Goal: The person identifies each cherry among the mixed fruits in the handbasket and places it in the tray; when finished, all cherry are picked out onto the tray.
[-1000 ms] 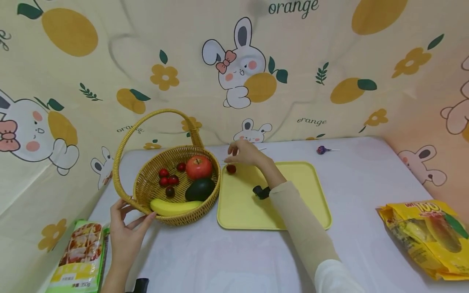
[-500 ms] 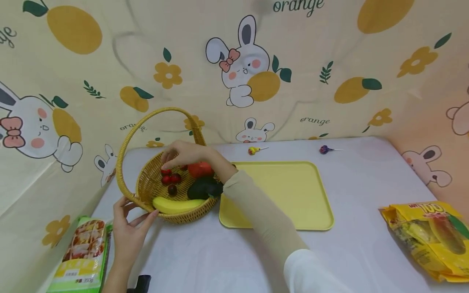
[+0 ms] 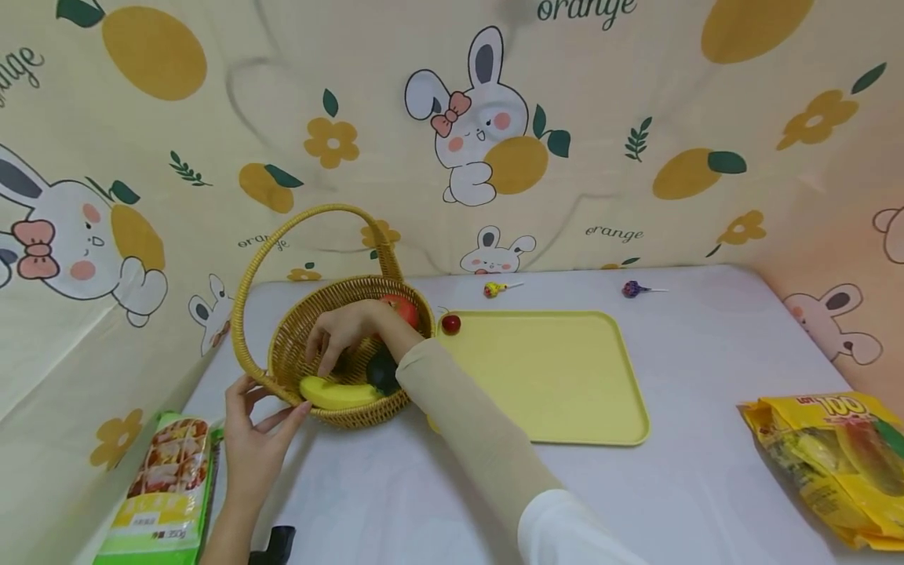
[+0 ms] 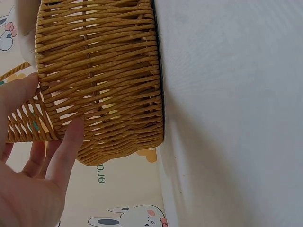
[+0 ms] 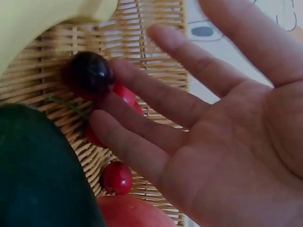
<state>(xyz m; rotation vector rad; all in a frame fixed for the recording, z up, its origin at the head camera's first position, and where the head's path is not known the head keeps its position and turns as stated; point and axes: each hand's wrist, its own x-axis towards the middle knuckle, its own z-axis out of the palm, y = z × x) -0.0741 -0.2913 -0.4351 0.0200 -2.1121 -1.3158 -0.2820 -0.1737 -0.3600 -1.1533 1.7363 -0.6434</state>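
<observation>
My left hand [image 3: 257,447] grips the rim of a wicker basket [image 3: 381,412] at the foot of its handle, thumb on the outer wall. Inside, my right hand [image 3: 346,329] reaches down with fingers fairly straight. In the right wrist view its fingertips are at a dark cherry [image 5: 87,75], with red cherries [image 5: 117,178] partly behind the fingers; nothing is visibly pinched. A banana [image 3: 335,395] lies at the basket's near side, a dark green avocado [image 3: 381,370] beside it. Behind the right wrist, a red apple-like fruit [image 3: 400,308] shows partly.
Right of the basket lies a yellow tray [image 3: 551,377] with one cherry [image 3: 450,323] in its far left corner. Behind it are a yellow lollipop [image 3: 494,289] and a purple lollipop [image 3: 633,289]. Food packages lie left [image 3: 162,486] and right [image 3: 833,463].
My right hand has moved left from above the cherry on the tray into the basket, then nearer the banana. My left hand keeps its hold on the rim. The view has shifted slightly.
</observation>
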